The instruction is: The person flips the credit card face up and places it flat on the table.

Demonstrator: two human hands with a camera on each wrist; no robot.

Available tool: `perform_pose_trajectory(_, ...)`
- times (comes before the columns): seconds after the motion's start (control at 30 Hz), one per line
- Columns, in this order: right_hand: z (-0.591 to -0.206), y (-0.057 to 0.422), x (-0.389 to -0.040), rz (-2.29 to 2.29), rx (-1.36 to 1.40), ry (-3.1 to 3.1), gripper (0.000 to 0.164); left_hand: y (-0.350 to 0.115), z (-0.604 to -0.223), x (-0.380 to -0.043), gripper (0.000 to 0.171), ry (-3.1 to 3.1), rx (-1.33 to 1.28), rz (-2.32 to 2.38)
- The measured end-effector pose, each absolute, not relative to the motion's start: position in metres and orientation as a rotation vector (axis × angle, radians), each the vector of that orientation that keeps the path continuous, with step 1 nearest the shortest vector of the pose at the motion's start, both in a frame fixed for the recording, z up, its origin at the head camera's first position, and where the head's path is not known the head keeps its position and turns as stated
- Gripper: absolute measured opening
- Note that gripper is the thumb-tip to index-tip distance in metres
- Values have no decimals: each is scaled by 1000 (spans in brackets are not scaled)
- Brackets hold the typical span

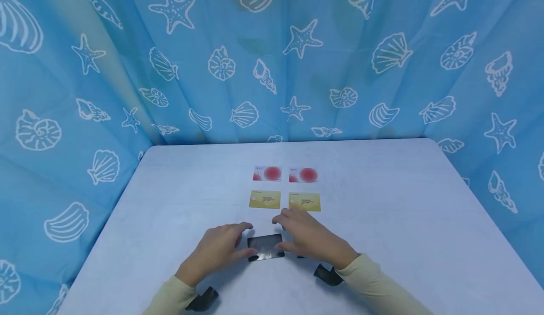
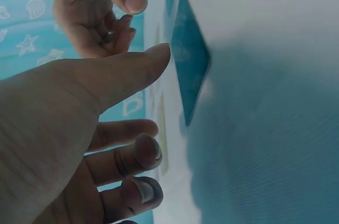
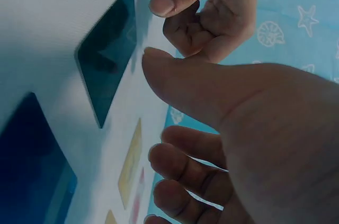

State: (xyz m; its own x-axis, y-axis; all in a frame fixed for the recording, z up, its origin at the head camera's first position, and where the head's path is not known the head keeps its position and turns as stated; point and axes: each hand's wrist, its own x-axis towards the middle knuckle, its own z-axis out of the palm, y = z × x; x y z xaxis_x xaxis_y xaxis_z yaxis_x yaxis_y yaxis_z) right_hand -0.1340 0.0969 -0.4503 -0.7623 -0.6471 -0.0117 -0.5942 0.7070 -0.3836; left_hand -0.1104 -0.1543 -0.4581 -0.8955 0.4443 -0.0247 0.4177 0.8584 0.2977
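A dark glossy card (image 1: 266, 253) lies flat on the white table, between my two hands. My left hand (image 1: 218, 246) hovers at its left side, thumb and fingers spread apart and holding nothing. Over its right side is my right hand (image 1: 308, 234), likewise loosely bent and with nothing in its grasp. Both thumbs look raised just off the card in the wrist views. A second dark card (image 3: 32, 166) shows in the right wrist view; the right hand mostly hides it in the head view. Beyond the hands lie two yellow cards, a left one (image 1: 265, 199) and a right one (image 1: 312, 202).
Two white cards with red circles, a left one (image 1: 267, 173) and a right one (image 1: 303, 175), lie behind the yellow pair. The white table (image 1: 170, 187) backs onto a blue curtain (image 1: 272, 36) with shells and starfish. Black devices sit at both wrists.
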Motion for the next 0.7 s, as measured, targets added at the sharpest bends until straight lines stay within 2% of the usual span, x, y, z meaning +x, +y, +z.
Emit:
perform_pose_trajectory(0.27,-456,96,-131,-479,-1029,2728,58,-154,-462,-103,60,2905,695,382)
perform_pose_trajectory(0.7,-461,97,-134,-431,-1047,2743,55,-152,-464,-105,54,2899,699,415)
